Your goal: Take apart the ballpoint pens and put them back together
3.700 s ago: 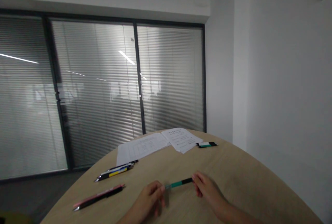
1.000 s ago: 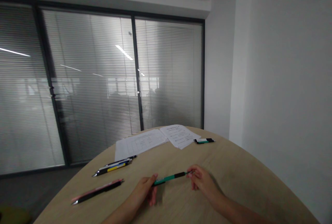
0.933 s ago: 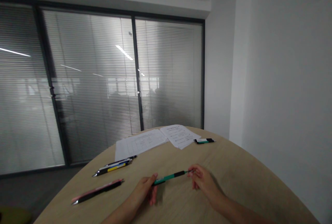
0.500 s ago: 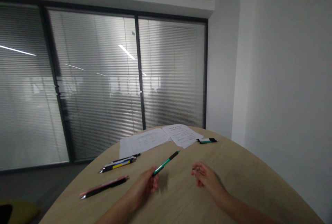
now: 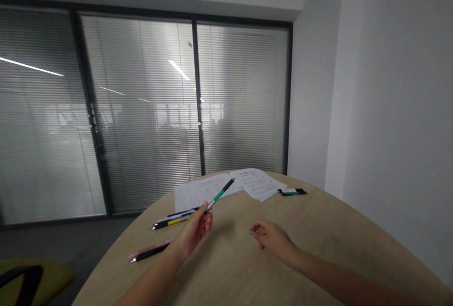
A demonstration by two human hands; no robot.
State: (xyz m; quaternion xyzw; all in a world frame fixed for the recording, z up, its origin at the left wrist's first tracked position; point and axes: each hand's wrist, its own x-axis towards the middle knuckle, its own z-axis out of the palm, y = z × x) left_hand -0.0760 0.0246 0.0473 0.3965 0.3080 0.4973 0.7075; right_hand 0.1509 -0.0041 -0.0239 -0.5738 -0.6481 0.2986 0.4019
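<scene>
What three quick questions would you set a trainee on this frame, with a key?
1. Which hand holds the green-and-black pen?
2. True or false: the pen with the yellow band lies on the table, not on the printed papers.
3. Fill in the blank: the glass partition behind the table has ____ blinds.

Key:
1. The left hand
2. True
3. Slatted
</scene>
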